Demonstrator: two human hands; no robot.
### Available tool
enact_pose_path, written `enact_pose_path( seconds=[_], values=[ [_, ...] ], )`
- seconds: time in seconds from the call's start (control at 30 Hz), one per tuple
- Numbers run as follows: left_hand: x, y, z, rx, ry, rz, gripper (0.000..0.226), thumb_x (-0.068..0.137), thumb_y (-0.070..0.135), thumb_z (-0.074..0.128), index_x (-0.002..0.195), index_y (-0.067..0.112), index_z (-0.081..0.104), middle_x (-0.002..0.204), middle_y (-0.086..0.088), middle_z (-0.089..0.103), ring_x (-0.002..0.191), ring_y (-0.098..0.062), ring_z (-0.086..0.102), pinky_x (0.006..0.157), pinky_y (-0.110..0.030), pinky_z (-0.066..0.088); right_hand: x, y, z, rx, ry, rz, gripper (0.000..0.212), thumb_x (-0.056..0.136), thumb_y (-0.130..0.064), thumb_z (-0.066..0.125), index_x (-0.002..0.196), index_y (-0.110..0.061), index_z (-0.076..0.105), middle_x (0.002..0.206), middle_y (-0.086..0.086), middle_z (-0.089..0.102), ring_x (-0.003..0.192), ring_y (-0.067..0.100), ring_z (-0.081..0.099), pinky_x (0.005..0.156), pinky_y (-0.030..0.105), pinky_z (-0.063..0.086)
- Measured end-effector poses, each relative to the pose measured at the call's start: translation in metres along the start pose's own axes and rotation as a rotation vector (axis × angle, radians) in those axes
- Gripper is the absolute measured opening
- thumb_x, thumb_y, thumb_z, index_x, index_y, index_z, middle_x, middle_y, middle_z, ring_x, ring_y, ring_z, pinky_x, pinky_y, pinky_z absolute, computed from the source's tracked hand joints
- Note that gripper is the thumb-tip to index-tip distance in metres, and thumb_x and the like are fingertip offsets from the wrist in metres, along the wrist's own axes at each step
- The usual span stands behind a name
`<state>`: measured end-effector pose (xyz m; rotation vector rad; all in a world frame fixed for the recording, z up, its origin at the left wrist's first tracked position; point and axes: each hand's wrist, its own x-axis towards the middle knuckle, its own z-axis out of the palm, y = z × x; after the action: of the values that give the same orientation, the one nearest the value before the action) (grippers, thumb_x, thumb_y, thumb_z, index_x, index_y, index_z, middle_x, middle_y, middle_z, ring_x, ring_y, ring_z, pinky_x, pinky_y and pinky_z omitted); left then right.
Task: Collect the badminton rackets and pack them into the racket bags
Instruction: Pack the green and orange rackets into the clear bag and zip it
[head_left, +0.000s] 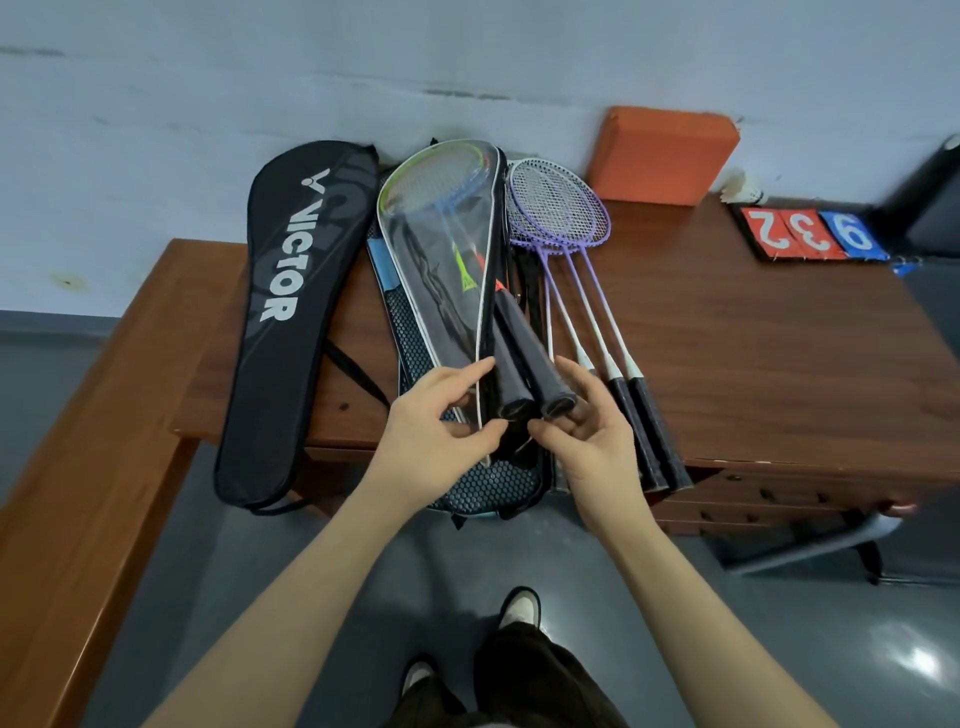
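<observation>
A clear-fronted racket bag (441, 249) lies on the wooden table (753, 332), with two rackets inside; their black grips (524, 358) stick out of its narrow end. My left hand (441, 431) pinches the bag's white-trimmed edge near that opening. My right hand (587, 421) curls its fingers under the butt ends of the two grips. Three purple rackets (561, 208) lie side by side just right of the bag. A black Victor bag (291, 312) lies to the left, hanging over the table's front edge.
A mesh-fronted bag (488, 483) lies under the clear one. An orange block (665, 156) leans at the wall, with a shuttlecock (740, 187) and a flip scoreboard (810, 234) at the right. A wooden bench (104, 415) runs along the left.
</observation>
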<state>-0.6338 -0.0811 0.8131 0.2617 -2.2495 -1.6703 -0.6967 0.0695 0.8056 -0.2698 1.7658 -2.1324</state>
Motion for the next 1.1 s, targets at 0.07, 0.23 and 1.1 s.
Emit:
enact_pose_path(
  seconds=[0.07, 0.23, 1.1],
  values=[
    [-0.001, 0.001, 0.003, 0.081, 0.017, 0.09, 0.052, 0.077, 0.0, 0.071, 0.125, 0.013, 0.056, 0.094, 0.002, 0.052, 0.081, -0.006, 0.056, 0.068, -0.016, 0.054, -0.002, 0.002, -0.003, 0.059, 0.069, -0.022, 0.05, 0.078, 0.018, 0.059, 0.113, -0.017, 0.051, 0.09, 0.003, 0.072, 0.086, 0.018, 0.068, 0.075, 0.026, 0.053],
    [-0.002, 0.005, 0.011, 0.137, -0.023, 0.151, 0.045, 0.08, 0.0, 0.067, 0.121, 0.017, 0.058, 0.101, -0.001, 0.052, 0.081, -0.003, 0.057, 0.067, -0.024, 0.055, -0.005, 0.003, -0.009, -0.022, 0.122, -0.082, 0.037, 0.079, 0.013, 0.062, 0.104, -0.014, 0.063, 0.088, 0.001, 0.069, 0.083, 0.013, 0.066, 0.078, 0.025, 0.053],
    [-0.025, 0.005, 0.027, 0.472, 0.323, 0.277, 0.029, 0.082, 0.01, 0.06, 0.11, 0.007, 0.063, 0.081, -0.003, 0.06, 0.075, -0.019, 0.055, 0.074, -0.029, 0.048, 0.013, -0.007, -0.026, 0.204, -0.143, 0.45, 0.027, 0.066, -0.003, 0.067, 0.093, -0.006, 0.068, 0.078, 0.007, 0.069, 0.066, 0.017, 0.062, 0.063, 0.023, 0.045]
  ],
)
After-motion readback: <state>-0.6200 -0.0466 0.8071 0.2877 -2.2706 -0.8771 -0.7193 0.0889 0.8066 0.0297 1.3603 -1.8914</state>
